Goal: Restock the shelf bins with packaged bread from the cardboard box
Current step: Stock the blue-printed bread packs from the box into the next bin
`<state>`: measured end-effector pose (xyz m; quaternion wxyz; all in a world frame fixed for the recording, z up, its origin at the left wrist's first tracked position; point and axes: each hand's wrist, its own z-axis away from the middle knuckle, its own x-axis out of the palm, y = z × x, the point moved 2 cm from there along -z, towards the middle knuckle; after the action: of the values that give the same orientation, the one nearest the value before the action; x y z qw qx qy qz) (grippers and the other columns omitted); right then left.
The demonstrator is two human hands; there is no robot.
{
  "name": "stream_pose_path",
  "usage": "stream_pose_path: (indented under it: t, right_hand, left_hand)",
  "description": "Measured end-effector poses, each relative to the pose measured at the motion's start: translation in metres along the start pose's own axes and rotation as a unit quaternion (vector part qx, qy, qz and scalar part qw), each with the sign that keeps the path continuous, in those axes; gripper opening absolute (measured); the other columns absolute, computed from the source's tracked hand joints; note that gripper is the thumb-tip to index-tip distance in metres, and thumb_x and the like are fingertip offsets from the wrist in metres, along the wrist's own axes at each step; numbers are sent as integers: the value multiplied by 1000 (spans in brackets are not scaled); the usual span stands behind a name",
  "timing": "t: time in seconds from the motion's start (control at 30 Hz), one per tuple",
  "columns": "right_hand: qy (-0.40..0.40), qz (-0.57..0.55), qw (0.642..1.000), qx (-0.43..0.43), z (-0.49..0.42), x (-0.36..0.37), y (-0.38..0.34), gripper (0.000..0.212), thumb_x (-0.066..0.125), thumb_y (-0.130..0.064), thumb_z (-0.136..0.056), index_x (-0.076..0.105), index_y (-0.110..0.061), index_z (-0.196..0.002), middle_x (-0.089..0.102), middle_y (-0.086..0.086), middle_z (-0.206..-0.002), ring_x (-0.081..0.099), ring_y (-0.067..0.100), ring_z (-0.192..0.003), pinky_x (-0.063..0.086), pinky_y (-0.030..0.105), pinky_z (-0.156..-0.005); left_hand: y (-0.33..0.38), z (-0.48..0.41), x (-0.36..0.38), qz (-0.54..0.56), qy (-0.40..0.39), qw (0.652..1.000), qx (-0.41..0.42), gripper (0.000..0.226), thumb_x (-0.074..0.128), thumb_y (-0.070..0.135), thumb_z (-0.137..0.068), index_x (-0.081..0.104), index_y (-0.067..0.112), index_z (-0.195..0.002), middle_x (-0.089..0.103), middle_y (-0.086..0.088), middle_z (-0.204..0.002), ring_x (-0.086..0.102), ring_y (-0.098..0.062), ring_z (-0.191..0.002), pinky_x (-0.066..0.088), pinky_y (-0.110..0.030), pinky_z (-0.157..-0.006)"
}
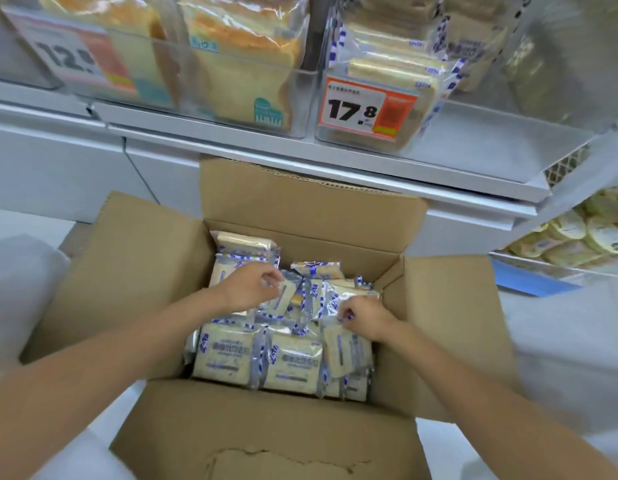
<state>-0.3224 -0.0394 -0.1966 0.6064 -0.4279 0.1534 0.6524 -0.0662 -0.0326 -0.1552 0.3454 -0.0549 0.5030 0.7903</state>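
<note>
An open cardboard box (138, 271) stands on the floor below the shelf, filled with several blue-and-white bread packets (228, 358). My left hand (248, 285) reaches into the middle of the box and pinches the edge of a small upright packet (283, 297). My right hand (364, 318) is at the box's right side, its fingers curled on the top edge of another packet (345, 348). Above, a clear shelf bin (338, 133) with a 17.8 price tag holds the same blue-and-white packets (394, 69).
A second clear bin (231, 60) to the left holds sliced toast loaves behind a 12.8 tag (75, 53). The white shelf edge (335, 168) overhangs the box's back flap. A lower rack at the right holds round yellow packaged buns (584, 233). The box's flaps spread out on all sides.
</note>
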Motion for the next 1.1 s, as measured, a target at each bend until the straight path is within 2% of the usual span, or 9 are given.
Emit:
stream_pose_path:
  t: [0.13,0.23,0.4,0.5,0.63,0.77,0.9,0.97,1.1]
  right_hand:
    - [147,-121,973,-128,5,-43,-60,6,73,-21,-84,75,-20,-90,67,-3,-99,52,13,-100,37,31,-95]
    - [229,-221,943,-96,15,-69,-70,27,70,-22,-88,68,-29,-113,55,-6,-130,40,9,-125,26,29,-108]
    - [150,-176,972,50,11,-60,-7,34,54,-4,-93,63,-15,-123,63,2,-128,62,17,-106,45,20,-86]
    - [56,-142,985,76,-5,-27,17,40,48,-2,-95,56,-10,-133,63,12,-128,62,27,-108,47,31,-89]
    - [34,-8,995,98,-28,9,31,76,60,-24,-93,18,-5,-152,40,18,-147,33,32,-139,25,37,-114]
    - [9,-1,999,39,-30,8,26,27,76,-28,-81,63,-19,-103,55,4,-112,54,20,-105,43,29,-87]
    - [54,-263,962,-49,-16,-51,-14,18,80,-13,-79,68,1,-84,60,-1,-79,56,13,-68,46,30,-71]
    - [56,-302,947,-96,-2,-79,-41,12,78,-13,-80,72,-6,-87,66,3,-85,61,15,-75,48,31,-75]
    - [96,-218,962,-136,20,-97,-72,27,77,-28,-82,69,-20,-107,52,0,-110,53,16,-104,43,33,-97]
  left_hand:
    - [30,12,22,102,-50,993,-35,67,75,33,-83,43,28,-142,53,9,-116,57,-13,-108,49,-24,-81]
    - [25,19,15,183,12,978,-98,38,67,16,-91,55,20,-126,65,-1,-101,67,-25,-92,58,-45,-84]
    - [-1,30,-8,420,27,888,-188,55,46,-16,-89,43,13,-136,56,-18,-122,67,-23,-80,54,-58,-87]
    - [-11,36,-13,432,18,880,-195,51,39,-20,-85,47,6,-128,58,-17,-99,59,-12,-52,55,-58,-84]
    - [-30,40,-19,426,21,883,-197,66,41,-18,-77,51,18,-131,45,-10,-83,51,-24,-91,58,-54,-79]
    - [-37,38,-21,442,50,874,-195,80,39,-15,-76,42,29,-143,59,-7,-98,54,-27,-102,58,-54,-79]
    - [-20,35,-23,409,93,890,-178,63,33,-14,-83,55,25,-128,62,-8,-93,64,-31,-99,56,-53,-87]
    - [-5,31,-20,372,93,910,-159,63,44,-2,-82,47,23,-139,55,2,-80,61,-27,-92,52,-43,-90]
    - [47,32,-10,237,30,969,-64,56,59,38,-94,31,30,-142,38,15,-121,42,-2,-110,38,-29,-92]
